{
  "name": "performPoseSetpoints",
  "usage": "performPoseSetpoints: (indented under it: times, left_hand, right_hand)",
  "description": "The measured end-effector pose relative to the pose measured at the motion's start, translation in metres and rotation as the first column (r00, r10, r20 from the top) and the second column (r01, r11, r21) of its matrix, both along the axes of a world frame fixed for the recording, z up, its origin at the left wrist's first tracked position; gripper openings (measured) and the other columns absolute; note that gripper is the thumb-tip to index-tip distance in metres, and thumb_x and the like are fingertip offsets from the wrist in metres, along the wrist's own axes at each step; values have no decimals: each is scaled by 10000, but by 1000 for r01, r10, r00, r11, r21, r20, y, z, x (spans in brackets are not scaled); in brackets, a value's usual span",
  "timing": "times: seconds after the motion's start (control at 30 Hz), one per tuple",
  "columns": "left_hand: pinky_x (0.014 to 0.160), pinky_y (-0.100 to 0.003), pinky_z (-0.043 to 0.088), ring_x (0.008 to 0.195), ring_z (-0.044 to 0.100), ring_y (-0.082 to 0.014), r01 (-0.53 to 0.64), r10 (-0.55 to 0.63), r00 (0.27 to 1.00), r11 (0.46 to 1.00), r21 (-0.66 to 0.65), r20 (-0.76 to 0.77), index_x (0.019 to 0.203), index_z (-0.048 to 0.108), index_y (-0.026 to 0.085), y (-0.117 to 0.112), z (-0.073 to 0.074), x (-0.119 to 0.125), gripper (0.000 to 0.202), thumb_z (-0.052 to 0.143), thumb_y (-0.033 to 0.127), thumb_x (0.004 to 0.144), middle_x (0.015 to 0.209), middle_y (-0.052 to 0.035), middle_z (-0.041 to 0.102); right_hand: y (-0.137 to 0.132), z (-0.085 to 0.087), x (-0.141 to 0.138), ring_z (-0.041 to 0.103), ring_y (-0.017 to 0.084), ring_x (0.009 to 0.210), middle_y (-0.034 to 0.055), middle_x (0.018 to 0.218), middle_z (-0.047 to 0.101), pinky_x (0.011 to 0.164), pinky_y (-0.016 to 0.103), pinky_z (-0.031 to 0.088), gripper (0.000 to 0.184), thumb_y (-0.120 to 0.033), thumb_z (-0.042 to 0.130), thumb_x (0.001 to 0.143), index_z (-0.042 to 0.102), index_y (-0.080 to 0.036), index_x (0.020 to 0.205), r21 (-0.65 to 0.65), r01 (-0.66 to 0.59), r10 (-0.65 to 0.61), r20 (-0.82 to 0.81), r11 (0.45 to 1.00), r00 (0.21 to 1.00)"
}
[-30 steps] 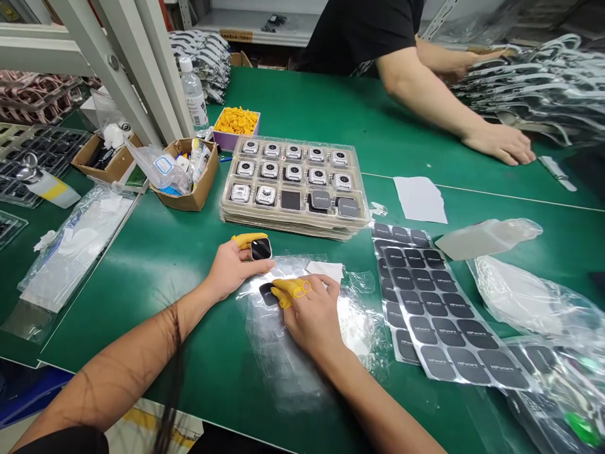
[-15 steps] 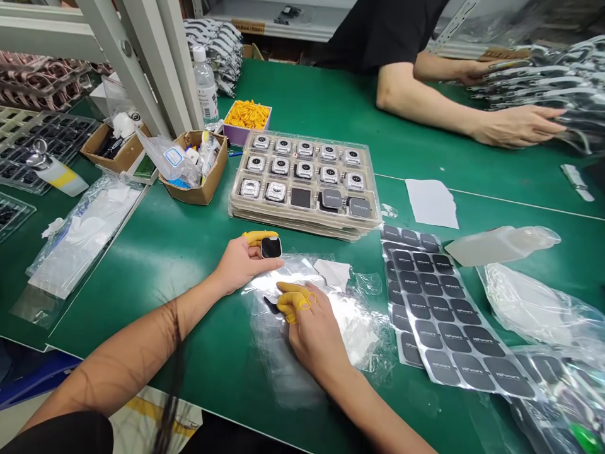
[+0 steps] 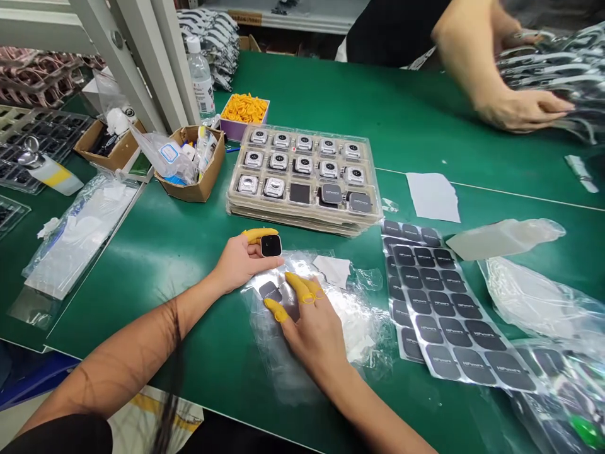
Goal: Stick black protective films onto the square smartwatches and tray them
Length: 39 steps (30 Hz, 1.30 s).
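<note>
My left hand [image 3: 241, 260], with a yellow finger cot on a finger, is closed around a watch case [image 3: 271, 245] whose black screen faces up. Just below it, a dark printed film sticker [image 3: 271, 291] lies on the clear plastic bags [image 3: 278, 362]. Over these bags my right hand [image 3: 312, 315] is open, its thumb and forefinger in yellow finger cots and spread apart beside the sticker. Beyond both hands stands a stack of clear trays [image 3: 302, 214]; the top one bears several watch cases [image 3: 305, 165], some with dark printed covers.
Sheets of dark printed stickers [image 3: 442, 304] lie at the right, near a translucent bottle [image 3: 501, 239]. A purple box [image 3: 231, 130] of yellow finger cots and a cardboard box [image 3: 208, 183] stand behind on the left. A co-worker's hand [image 3: 524, 110] is at a pile of straps [image 3: 558, 63].
My right hand's fingers have spread and come off the dark sticker, which now lies flat with its print showing. My left hand stays with the watch case. The co-worker's arm has shifted.
</note>
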State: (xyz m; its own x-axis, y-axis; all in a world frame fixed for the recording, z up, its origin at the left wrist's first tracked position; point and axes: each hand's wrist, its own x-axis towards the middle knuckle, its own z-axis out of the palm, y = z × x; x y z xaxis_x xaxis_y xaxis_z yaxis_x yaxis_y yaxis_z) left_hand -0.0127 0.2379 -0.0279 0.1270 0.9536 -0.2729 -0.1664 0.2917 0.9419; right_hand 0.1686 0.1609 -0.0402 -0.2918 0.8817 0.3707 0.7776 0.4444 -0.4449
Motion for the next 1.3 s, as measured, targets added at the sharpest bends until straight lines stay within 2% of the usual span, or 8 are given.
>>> performPoseSetpoints:
  times: [0.13, 0.3, 0.53, 0.73, 0.87, 1.0, 1.17, 1.3]
  left_hand:
    - [821, -335, 583, 876, 707, -208, 10, -10, 1000, 1000, -3, -5, 1189, 697, 173, -1, 0, 0, 653, 936, 284, 592, 940, -62, 751]
    - [817, -327, 581, 885, 706, -209, 18, -18, 1000, 1000, 3, -9, 1183, 701, 183, 0, -2, 0, 641, 936, 287, 596, 943, -60, 754]
    - [828, -341, 584, 887, 714, -223, 14, -14, 1000, 1000, 6, -1, 1141, 715, 172, 0, -2, 0, 595, 931, 275, 595, 952, -68, 756]
    - [843, -335, 576, 913, 708, -221, 2, -2, 1000, 1000, 0, 1, 1147, 713, 177, 0, -2, 1, 607, 934, 289, 594, 959, -64, 755]
    - [830, -335, 574, 898, 709, -221, 7, -7, 1000, 1000, 7, 3, 1175, 704, 174, 1, -2, 1, 633, 933, 286, 595, 953, -67, 756]
    - [811, -328, 573, 880, 707, -219, -1, 1, 1000, 1000, 7, -5, 1146, 715, 169, 1, -2, 1, 619, 938, 286, 581, 943, -65, 754]
    - [826, -333, 566, 879, 705, -218, 3, -3, 1000, 1000, 10, 2, 1167, 705, 178, 1, -3, 1, 630, 935, 295, 592, 929, -57, 753]
    - [832, -341, 560, 856, 698, -210, 11, -11, 1000, 1000, -3, -4, 1132, 705, 159, 1, -4, 0, 594, 930, 303, 602, 908, -59, 746]
  right_hand:
    - [1, -4, -9, 699, 311, 1017, 142, 1078, 745, 1061, 578, 499, 522, -338, 630, 959, 459, -139, 1411, 138, 33, -44, 76, 990, 996]
    - [6, 3, -8, 721, 250, 817, 82, 936, 766, 1072, 561, 486, 407, -263, 602, 974, 512, -168, 1360, 165, 56, -68, 70, 985, 995]
    - [-2, 2, -16, 670, 338, 1140, 197, 1218, 702, 1027, 562, 530, 625, -305, 607, 960, 358, -114, 1501, 125, 11, -21, 83, 992, 996]
    - [0, 2, -15, 736, 226, 788, 73, 947, 776, 1015, 489, 564, 486, -172, 599, 951, 456, -169, 1416, 198, 12, -18, 32, 980, 999]
    - [4, 2, -10, 729, 204, 749, 53, 911, 774, 1019, 494, 564, 387, -123, 560, 949, 505, -185, 1327, 214, -14, 15, -4, 977, 1000]
    - [4, -3, -7, 744, 190, 831, 64, 995, 777, 1095, 522, 504, 345, -39, 486, 920, 521, -185, 1231, 222, -106, 109, -2, 969, 994]
    - [-1, -4, -7, 670, 233, 1199, 118, 1150, 753, 1091, 507, 502, 386, 32, 395, 885, 547, -168, 1178, 187, -258, 242, 105, 948, 965]
    - [-6, 1, -9, 680, 260, 1173, 170, 1208, 721, 1032, 485, 558, 319, -124, 476, 966, 505, -117, 1283, 125, -226, 217, 80, 966, 973]
